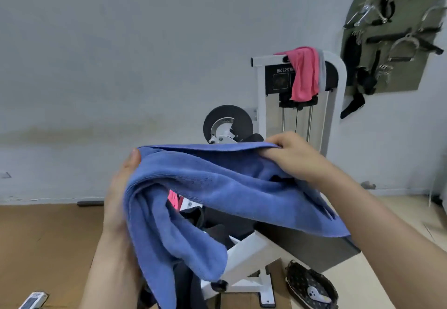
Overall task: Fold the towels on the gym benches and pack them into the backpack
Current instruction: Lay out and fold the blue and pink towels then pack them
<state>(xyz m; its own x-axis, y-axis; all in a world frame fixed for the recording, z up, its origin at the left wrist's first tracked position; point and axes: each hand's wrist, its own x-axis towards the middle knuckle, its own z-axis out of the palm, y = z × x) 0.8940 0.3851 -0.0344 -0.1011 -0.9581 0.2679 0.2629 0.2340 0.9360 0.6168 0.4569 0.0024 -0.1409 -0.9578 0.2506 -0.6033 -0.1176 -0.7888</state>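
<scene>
Grey wall [121, 54] behind. Left hand [121, 187] is gripping the blue towel [217, 183] at nine o'clock, right hand [292, 156] at two.

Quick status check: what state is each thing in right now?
blue towel, doubled over, held up by both hands.
left hand, holding the towel's left end.
right hand, pinching its top edge.
pink towel, unfolded, draped over the weight machine.

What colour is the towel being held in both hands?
The towel is blue, shown best in the head view.
</scene>
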